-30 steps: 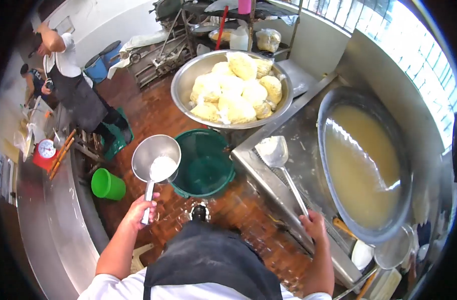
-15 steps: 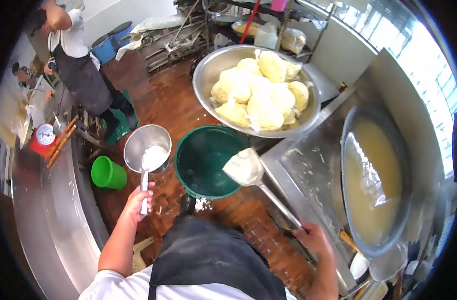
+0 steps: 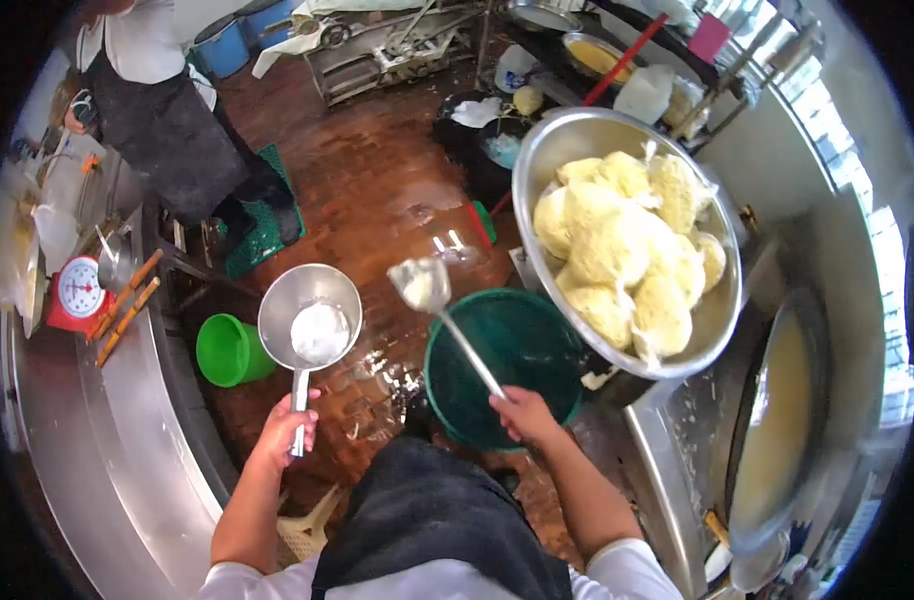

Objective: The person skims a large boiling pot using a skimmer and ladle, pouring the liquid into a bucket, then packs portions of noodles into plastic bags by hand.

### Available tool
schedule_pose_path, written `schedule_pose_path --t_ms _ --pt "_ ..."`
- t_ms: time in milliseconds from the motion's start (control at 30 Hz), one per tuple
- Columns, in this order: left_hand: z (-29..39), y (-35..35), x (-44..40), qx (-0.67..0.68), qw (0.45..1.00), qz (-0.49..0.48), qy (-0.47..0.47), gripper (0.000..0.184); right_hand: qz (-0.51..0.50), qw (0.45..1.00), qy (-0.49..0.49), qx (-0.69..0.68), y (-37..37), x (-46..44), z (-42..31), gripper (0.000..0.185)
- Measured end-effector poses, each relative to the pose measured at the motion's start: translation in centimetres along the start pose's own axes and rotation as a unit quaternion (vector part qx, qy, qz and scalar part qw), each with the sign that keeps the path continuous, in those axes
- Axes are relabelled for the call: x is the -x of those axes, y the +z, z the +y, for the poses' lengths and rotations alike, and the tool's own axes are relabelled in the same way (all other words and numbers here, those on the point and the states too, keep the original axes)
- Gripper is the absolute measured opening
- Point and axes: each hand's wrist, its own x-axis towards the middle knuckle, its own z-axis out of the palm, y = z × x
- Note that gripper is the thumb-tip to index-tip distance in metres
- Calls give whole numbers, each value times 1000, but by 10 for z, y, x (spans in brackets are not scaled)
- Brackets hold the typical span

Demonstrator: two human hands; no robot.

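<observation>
My left hand (image 3: pixel 289 430) is wrapped round the handle of a metal saucepan (image 3: pixel 275 300). A white mass (image 3: pixel 320 334) lies in the bottom of the pan. My right hand (image 3: pixel 525 416) grips the long handle of a metal turner (image 3: pixel 469 352). White residue clings to the turner's blade, which is up and left of that hand, between the saucepan and a dark green tub (image 3: pixel 537 345). The turner's handle passes over the tub's left side. To the right of the tub is a wide metal bowl (image 3: pixel 523 200) heaped with tied clear bags of pale yellow food (image 3: pixel 622 240).
A large pan of yellowish liquid (image 3: pixel 777 440) sits at the right. On the left, a steel counter (image 3: pixel 87 430) carries a red scale (image 3: pixel 80 287) and two sticks. A green bucket (image 3: pixel 235 350) stands below it. Another person (image 3: pixel 167 130) in an apron stands at the upper left.
My right hand has moved left and up with the turner, from beside the steel surface to over the tub. My left hand still holds the saucepan. The view has shifted.
</observation>
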Motion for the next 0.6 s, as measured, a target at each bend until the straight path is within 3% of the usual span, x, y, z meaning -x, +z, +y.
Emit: schedule_pose_path --t_ms 133,267,333,433,600 --pt "13 -20 -8 -12 1000 4 4 48 82 994 -19 -69 -1 -82 -112 24" --pt "12 -25 -10 -11 1000 23 -12 48 -9 944 -15 -328 -23 -132 -205 26" --pt "10 -25 -13 -9 1000 19 -19 47 -13 959 -5 -284 -19 -126 -218 27" --pt "8 -19 -26 2 999 14 -29 46 11 992 -29 -125 2 -98 -183 31" --pt "11 14 -41 19 1000 6 -5 41 67 990 -79 99 23 -12 -46 36"
